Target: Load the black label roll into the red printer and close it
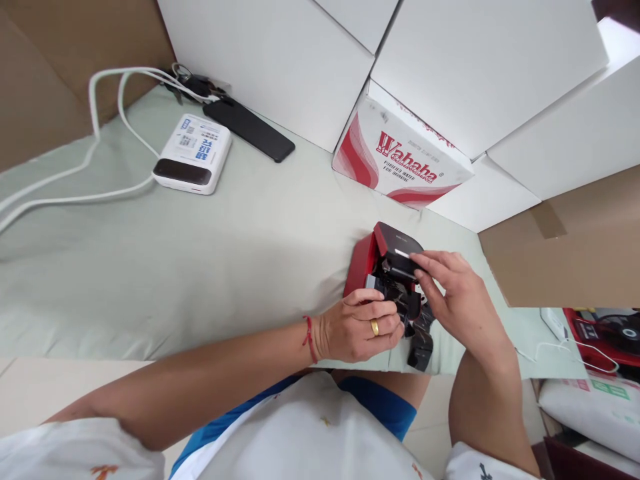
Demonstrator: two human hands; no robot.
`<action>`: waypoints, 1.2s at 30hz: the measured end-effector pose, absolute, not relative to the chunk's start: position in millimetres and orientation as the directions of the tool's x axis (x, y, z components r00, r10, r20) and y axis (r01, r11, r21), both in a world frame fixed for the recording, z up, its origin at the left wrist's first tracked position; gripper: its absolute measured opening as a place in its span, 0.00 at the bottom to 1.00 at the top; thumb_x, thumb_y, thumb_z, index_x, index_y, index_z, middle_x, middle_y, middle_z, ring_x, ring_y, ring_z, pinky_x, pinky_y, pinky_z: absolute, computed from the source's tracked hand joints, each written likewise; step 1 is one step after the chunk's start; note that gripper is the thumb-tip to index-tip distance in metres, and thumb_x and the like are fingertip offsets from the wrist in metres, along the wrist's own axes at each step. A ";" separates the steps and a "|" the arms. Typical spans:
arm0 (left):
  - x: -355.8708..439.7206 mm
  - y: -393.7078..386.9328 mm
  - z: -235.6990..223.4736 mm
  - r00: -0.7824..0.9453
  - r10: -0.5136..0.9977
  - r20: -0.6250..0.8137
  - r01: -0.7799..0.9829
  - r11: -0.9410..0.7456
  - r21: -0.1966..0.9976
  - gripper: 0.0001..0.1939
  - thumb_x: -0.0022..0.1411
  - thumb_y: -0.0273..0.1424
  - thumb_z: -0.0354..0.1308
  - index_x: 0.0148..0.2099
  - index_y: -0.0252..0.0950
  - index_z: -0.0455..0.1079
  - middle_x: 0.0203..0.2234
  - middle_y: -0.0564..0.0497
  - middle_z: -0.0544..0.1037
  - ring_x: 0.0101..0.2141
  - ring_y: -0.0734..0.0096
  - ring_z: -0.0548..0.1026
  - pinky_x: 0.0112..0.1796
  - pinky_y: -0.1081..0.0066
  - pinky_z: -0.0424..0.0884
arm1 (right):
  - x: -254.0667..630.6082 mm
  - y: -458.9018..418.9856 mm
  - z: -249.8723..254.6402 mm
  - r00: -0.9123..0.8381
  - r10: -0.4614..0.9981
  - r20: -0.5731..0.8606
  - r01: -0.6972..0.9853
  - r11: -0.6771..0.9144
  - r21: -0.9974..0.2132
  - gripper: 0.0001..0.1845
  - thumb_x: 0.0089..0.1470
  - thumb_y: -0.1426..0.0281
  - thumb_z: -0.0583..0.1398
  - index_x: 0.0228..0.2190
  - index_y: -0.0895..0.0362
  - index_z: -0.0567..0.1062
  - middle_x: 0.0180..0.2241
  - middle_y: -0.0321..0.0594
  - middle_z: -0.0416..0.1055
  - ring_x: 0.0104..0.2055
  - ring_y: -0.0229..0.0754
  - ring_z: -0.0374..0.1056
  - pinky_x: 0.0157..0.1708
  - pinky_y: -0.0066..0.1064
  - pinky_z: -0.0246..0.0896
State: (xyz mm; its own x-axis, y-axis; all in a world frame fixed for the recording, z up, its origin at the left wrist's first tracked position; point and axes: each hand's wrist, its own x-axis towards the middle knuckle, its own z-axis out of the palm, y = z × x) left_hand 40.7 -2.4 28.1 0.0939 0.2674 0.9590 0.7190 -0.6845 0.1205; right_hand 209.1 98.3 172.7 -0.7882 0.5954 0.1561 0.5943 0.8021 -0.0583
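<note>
A small red-and-black device point(361, 267) sits near the front edge of the cloth-covered table, its black lid point(397, 241) tilted up over a dark inside. My right hand point(457, 300) pinches the lid's right edge between thumb and fingers. On the near side, my left hand point(367, 327), with a gold ring and a red string bracelet, has its fingers curled over the front of the device. Its fingertips and what they press on are partly hidden. A crumpled-looking black piece point(421, 347) lies by the table edge, just right of the left hand.
A white power bank point(193, 153) with cables and a black phone point(250, 130) lie at the back left, keys point(193, 83) behind them. A red-and-white Wahaha carton point(400, 153) stands behind the device. White boxes and brown cardboard point(565, 233) wall the table in.
</note>
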 end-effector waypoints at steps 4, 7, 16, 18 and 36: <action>44.5 -3.5 28.9 0.055 0.246 0.968 0.703 -0.698 0.137 0.07 0.72 0.25 0.67 0.40 0.43 0.80 0.37 0.61 0.89 0.46 0.76 0.84 0.56 0.67 0.74 | 212.3 90.9 166.8 -0.827 0.555 0.090 0.555 0.832 -0.029 0.24 0.72 0.77 0.53 0.60 0.59 0.83 0.57 0.48 0.81 0.55 0.49 0.78 0.50 0.41 0.80; 45.6 -3.8 29.9 0.043 0.290 0.956 0.686 -0.704 0.183 0.06 0.70 0.24 0.67 0.40 0.41 0.80 0.36 0.59 0.89 0.45 0.74 0.83 0.56 0.66 0.74 | 212.5 87.1 159.4 -0.850 0.519 0.090 0.521 0.853 -0.004 0.27 0.69 0.82 0.52 0.58 0.62 0.84 0.54 0.49 0.82 0.52 0.47 0.79 0.48 0.39 0.81; 8.9 7.9 37.2 -0.174 0.636 0.752 0.480 -0.612 0.628 0.21 0.72 0.31 0.57 0.65 0.40 0.74 0.53 0.45 0.88 0.62 0.55 0.80 0.68 0.52 0.66 | 211.7 74.1 148.5 -0.870 0.477 0.124 0.488 0.870 0.076 0.30 0.64 0.88 0.53 0.59 0.65 0.82 0.49 0.46 0.83 0.43 0.46 0.71 0.38 0.37 0.77; 0.8 14.1 35.6 -0.224 0.754 0.617 0.340 -0.533 0.775 0.23 0.73 0.31 0.59 0.68 0.42 0.72 0.57 0.44 0.86 0.67 0.53 0.76 0.71 0.49 0.63 | 211.1 72.5 147.3 -0.863 0.487 0.132 0.499 0.863 0.080 0.30 0.63 0.88 0.53 0.59 0.64 0.82 0.48 0.45 0.83 0.41 0.45 0.70 0.36 0.37 0.76; 2.8 47.7 28.9 -0.060 0.983 0.171 -0.429 -0.180 0.885 0.44 0.62 0.28 0.63 0.78 0.48 0.57 0.82 0.48 0.54 0.82 0.51 0.49 0.81 0.48 0.42 | 211.9 67.9 135.6 -0.835 0.494 0.244 0.523 0.850 0.069 0.27 0.66 0.87 0.54 0.58 0.63 0.83 0.49 0.42 0.85 0.39 0.44 0.69 0.36 0.36 0.76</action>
State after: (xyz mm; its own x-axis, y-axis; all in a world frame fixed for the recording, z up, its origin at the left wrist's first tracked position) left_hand 2.8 47.7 28.9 -0.0597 0.9834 0.1711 -0.4288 -0.1801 0.8853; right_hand 211.9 67.9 135.6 -0.8348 0.4937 0.2436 0.5226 0.8498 0.0690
